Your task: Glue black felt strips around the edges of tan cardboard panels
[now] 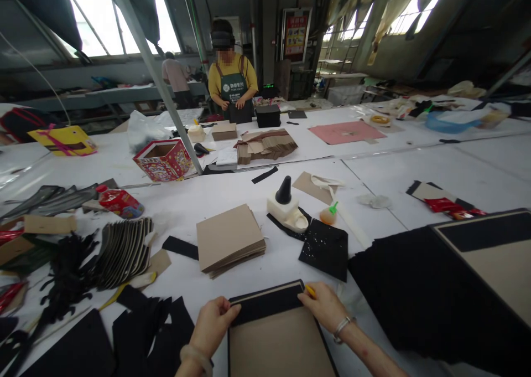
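A tan board (280, 344) with black edging lies at the bottom centre, a black strip (267, 304) across its upper part. My left hand (213, 321) pinches the strip's left end at the board's upper left corner. At the upper right corner, my right hand (326, 305) is closed round a small yellow tool (310, 291), its fingertips on the strip's right end. Beyond the board are a stack of tan sheets (230, 238), a black square piece (326, 248) with white specks, and a white container with a black cone (286, 205).
Black pieces (431, 288) are stacked at right, with another edged board (493, 255) on top. Black strips (143, 330) and curved pieces (124, 252) lie at left. A metal pole (155, 72) rises beyond a red box (164, 161). Across the table stands a person (234, 83) in an apron.
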{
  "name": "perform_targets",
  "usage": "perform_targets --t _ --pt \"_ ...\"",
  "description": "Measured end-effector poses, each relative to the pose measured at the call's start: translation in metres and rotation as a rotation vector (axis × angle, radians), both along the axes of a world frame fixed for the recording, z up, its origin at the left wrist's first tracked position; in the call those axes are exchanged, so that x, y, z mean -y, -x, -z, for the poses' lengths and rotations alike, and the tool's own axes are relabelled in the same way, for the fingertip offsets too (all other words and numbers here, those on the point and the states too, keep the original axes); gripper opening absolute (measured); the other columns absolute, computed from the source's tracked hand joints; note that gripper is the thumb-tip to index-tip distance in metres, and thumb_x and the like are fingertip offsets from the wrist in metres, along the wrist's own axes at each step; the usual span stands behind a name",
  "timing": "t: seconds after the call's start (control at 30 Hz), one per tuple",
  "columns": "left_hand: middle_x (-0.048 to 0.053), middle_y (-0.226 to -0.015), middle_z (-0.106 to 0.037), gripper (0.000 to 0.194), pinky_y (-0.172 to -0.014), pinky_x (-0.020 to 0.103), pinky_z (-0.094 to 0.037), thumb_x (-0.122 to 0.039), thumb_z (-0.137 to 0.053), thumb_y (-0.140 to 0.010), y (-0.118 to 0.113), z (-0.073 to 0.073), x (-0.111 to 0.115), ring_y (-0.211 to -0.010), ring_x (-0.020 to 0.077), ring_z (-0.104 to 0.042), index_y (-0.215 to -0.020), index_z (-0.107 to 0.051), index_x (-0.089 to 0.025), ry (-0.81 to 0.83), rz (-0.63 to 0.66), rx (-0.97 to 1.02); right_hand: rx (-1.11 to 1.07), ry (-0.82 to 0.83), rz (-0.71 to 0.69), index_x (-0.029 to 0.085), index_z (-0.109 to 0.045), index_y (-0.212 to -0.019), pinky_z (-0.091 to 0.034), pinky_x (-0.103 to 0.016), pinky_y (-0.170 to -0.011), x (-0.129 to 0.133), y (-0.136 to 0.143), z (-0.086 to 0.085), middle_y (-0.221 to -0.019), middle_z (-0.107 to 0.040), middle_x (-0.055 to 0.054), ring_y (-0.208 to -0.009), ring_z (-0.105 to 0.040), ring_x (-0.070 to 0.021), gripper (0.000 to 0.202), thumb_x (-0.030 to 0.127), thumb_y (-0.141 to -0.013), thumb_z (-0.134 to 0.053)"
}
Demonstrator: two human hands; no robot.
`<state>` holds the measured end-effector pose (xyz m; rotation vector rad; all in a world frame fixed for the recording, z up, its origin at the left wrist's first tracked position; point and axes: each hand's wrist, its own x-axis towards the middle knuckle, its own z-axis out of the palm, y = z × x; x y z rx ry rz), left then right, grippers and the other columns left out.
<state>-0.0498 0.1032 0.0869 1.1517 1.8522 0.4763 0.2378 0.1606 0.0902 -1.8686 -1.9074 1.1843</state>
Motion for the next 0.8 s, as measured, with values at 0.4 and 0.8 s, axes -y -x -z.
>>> perform_targets --t 0.4,0.8 --pt "-0.003 -0.049 -0.049 0.032 -0.057 0.028 -0.032 -0.047 -0.059 -0.067 -0.002 0.000 -0.007 -0.055 0.0158 -0.047 -0.051 -0.047 -0.022 0.037 -0.017 -0.137 0.097 0.002 -0.017 0.019 -0.043 -0.056 -0.025 -0.027 -0.054 -0.001 0.005 0.004 -0.055 -0.049 0.001 -0.057 -0.048 -0.0165 0.027 0.020 -0.081 -0.052" --pt "-0.004 -0.047 -0.046 0.038 -0.054 0.028 -0.030 -0.046 -0.067 -0.062 -0.002 0.009 0.003 -0.054 0.0138 -0.044 -0.045 -0.042 -0.022 0.030 -0.157 -0.159 0.102 -0.068 -0.135 0.022 -0.052 -0.055 -0.035 -0.033 -0.055 -0.001 -0.007 0.026 -0.057 -0.061 -0.005 -0.057 -0.056 -0.0237 0.032 0.037 -0.082 -0.046"
